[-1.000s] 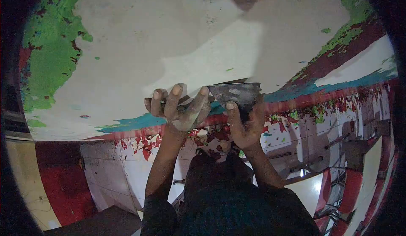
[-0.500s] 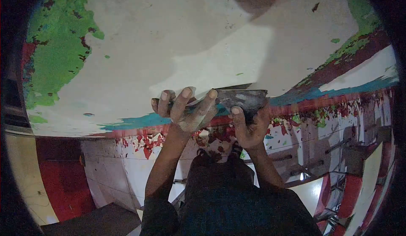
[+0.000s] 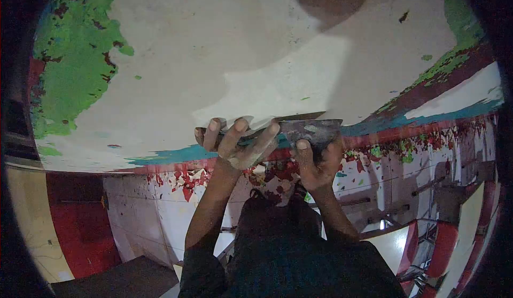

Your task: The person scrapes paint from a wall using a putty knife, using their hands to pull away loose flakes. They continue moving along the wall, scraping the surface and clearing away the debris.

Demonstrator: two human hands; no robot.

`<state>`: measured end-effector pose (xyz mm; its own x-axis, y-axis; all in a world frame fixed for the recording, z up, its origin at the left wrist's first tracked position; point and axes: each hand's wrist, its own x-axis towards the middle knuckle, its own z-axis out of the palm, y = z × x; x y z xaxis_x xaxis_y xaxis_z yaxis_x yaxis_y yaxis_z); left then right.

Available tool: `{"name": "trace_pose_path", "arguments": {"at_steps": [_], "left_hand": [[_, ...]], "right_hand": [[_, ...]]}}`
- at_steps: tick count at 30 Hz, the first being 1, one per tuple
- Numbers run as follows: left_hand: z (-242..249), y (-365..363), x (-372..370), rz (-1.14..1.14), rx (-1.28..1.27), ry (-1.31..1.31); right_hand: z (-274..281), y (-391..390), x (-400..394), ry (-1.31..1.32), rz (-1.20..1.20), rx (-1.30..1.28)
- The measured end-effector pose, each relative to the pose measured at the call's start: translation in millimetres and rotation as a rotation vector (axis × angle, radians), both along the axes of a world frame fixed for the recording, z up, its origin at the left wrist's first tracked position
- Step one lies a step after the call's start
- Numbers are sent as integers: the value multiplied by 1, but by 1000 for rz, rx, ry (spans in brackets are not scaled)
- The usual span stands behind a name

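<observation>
In the head view my right hand [image 3: 320,161] grips a dark, wide-bladed scraper [image 3: 310,130], its thumb pressed on the near face. The straight top edge of the blade lies close against the wall [image 3: 278,92], with a thin dark shadow just above it. My left hand [image 3: 238,145] is palm up at the scraper's left, fingers spread and a little curled. One of its fingertips comes right to the blade's left corner. A dark strip shows behind the left fingers, partly hidden by them.
Green paint [image 3: 80,68] remains at the wall's left, above teal and red bands low down. Red and green flakes [image 3: 187,183] litter the pale floor [image 3: 144,207]. Red chairs [image 3: 443,247] stand at lower right, a red panel [image 3: 77,218] at left. My feet are below my hands.
Both hands and the scraper sit slightly lower and farther right in the picture, as the wall marks also shift that way. The right hand keeps its hold on the scraper.
</observation>
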<state>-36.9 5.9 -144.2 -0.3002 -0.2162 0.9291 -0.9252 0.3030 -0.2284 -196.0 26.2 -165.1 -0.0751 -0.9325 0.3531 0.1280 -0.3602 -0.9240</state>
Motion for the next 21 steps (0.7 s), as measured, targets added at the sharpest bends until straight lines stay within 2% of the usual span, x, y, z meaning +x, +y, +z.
{"name": "trace_pose_path", "arguments": {"at_steps": [2, 5, 8, 11, 14, 17, 20, 21], "left_hand": [[-3, -5, 3, -75, -48, 26], [-4, 0, 5, -60, -11, 36], [-2, -1, 2, -121, -16, 79], [5, 13, 3, -139, 123, 92], [11, 31, 8, -102, 279, -24], [13, 38, 4, -222, 299, 44], [4, 41, 9, -174, 362, -8], [1, 39, 9, -148, 335, -2]], "right_hand": [[6, 2, 3, -87, 16, 38], [2, 1, 2, 99, -110, -121], [4, 5, 1, -123, 35, 144], [2, 9, -1, -152, -87, 184], [-9, 4, -24, 308, -158, -72], [4, 11, -27, 66, -97, 206], [-14, 12, -29, 32, -58, 290], [-17, 11, -28, 74, -77, 213]]}}
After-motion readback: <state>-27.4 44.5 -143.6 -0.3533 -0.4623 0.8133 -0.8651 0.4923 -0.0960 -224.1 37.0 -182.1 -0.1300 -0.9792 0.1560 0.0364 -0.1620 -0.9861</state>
